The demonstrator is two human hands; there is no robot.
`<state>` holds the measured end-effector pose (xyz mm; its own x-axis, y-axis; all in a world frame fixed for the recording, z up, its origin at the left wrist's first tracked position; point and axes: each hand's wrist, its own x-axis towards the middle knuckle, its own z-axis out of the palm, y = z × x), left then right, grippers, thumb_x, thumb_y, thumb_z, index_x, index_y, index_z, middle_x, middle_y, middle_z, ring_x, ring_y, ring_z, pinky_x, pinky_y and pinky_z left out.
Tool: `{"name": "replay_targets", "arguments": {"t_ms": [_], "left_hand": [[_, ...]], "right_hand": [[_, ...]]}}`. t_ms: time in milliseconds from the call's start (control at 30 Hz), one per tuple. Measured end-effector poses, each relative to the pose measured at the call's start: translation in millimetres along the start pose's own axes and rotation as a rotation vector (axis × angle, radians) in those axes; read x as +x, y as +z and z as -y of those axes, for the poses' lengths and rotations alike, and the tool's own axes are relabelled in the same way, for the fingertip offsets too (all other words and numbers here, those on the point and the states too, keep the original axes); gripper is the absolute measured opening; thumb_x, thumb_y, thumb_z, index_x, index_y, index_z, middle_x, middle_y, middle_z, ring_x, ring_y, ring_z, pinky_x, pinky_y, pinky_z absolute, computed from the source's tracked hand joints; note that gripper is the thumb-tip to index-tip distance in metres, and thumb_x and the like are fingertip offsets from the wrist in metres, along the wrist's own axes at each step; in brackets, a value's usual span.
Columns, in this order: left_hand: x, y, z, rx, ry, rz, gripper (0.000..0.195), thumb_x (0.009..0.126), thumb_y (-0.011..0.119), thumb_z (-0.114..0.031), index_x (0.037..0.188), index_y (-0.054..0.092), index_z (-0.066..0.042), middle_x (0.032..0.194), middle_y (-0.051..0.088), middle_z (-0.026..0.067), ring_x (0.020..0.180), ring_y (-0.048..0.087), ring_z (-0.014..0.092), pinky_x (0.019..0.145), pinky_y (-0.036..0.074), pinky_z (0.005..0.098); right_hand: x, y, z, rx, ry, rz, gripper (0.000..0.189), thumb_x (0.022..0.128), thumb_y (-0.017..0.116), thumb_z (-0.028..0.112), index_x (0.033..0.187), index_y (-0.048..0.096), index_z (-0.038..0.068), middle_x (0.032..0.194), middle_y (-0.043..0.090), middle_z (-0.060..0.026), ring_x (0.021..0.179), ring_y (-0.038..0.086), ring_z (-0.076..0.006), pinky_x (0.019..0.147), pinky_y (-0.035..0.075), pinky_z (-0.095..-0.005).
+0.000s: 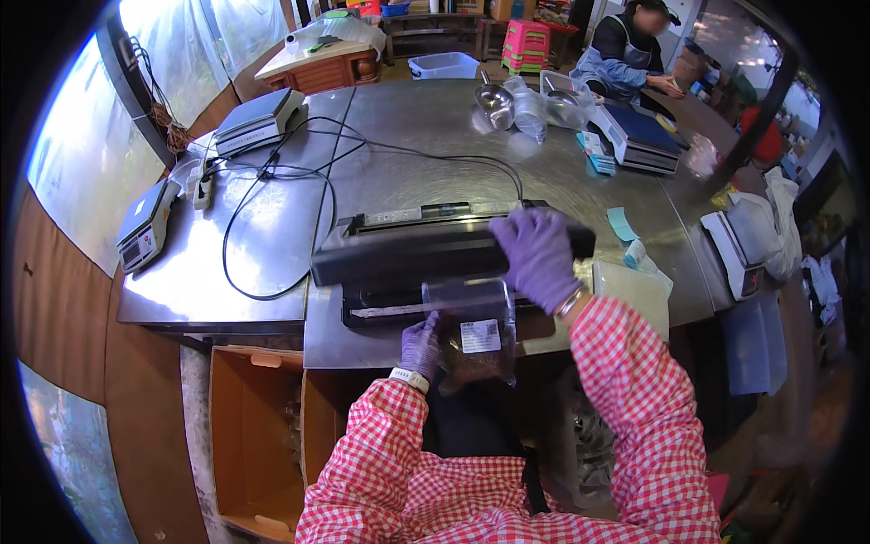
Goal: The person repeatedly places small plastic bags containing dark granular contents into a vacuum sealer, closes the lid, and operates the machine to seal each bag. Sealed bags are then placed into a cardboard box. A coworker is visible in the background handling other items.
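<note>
A black vacuum sealer [435,256] stands at the table's front edge with its lid raised part way. My right hand [539,257], in a purple glove, grips the right part of that lid. My left hand [420,348], also gloved, holds the left edge of a clear plastic bag [506,340]. The mouth of the bag lies on the sealer's base under the lid; its lower end hangs past the table edge. Dark, fine-grained contents fill the bag's lower part, and a white label [480,336] with writing and a printed code is on it.
Black cables [265,173] loop over the steel table [408,163]. Digital scales [261,122] stand left and right. Metal scoops [495,105] and plastic tubs lie at the back. Cardboard boxes [255,435] stand below. A person [629,54] sits at the far right.
</note>
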<state>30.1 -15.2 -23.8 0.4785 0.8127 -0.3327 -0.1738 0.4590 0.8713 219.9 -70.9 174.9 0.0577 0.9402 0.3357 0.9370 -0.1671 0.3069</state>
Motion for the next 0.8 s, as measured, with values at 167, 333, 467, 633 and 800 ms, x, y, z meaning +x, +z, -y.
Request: {"name": "replay_targets", "arguments": {"t_ms": [167,333,467,633,800], "left_hand": [[5.5,-8.5,3.5,0.161,0.004,-0.085,0.037,0.093,0.062,-0.033,0.099,0.069,0.003,0.091,0.069,0.0074,0.080,0.058,0.013,0.077,0.046,0.0294],[-8.0,-3.7,-11.3,0.283,0.054,-0.048,0.032,0.093,0.060,-0.029,0.098,0.068,0.002,0.087,0.068,0.0067,0.075,0.057,0.015,0.072,0.046,0.0303],[-11.7,-8.9,-10.4,0.200,0.028,-0.008,0.024,0.091,0.061,-0.021,0.097,0.069,0.001,0.086,0.068,0.0060,0.073,0.059,0.015,0.067,0.047,0.0298],[-27.7,-5.8,-40.7,0.107,-0.201,-0.015,0.023,0.086,0.067,-0.024,0.095,0.068,-0.002,0.087,0.066,0.0049,0.075,0.061,0.016,0.065,0.051,0.0313],[-19.6,8.1,-40.2,0.307,0.000,-0.037,0.033,0.079,0.076,-0.030,0.088,0.069,0.001,0.086,0.069,0.0098,0.073,0.064,0.020,0.069,0.052,0.0319]], "right_hand": [[-45.2,60.9,20.8,0.042,-0.056,-0.194,0.075,0.056,0.080,0.032,0.124,0.050,0.019,0.112,0.044,-0.0075,0.106,0.043,-0.0264,0.093,0.034,-0.0473],[-61.6,61.3,16.2,0.137,-0.044,-0.043,0.066,0.070,0.074,0.038,0.129,0.051,0.017,0.115,0.047,-0.0081,0.107,0.046,-0.0265,0.093,0.034,-0.0470],[-82.6,56.7,0.7,0.380,0.094,0.025,0.045,0.074,0.072,0.043,0.108,0.061,0.017,0.099,0.054,-0.0030,0.099,0.051,-0.0220,0.087,0.037,-0.0391],[-114.2,87.2,15.2,0.720,0.562,0.175,0.048,0.082,0.063,0.055,0.077,0.063,0.007,0.079,0.064,-0.0147,0.074,0.061,-0.0326,0.069,0.048,-0.0448],[-109.8,114.1,38.5,1.033,0.619,0.179,0.048,0.084,0.066,0.046,0.090,0.070,-0.001,0.084,0.065,-0.0251,0.080,0.065,-0.0383,0.073,0.051,-0.0411]]}}
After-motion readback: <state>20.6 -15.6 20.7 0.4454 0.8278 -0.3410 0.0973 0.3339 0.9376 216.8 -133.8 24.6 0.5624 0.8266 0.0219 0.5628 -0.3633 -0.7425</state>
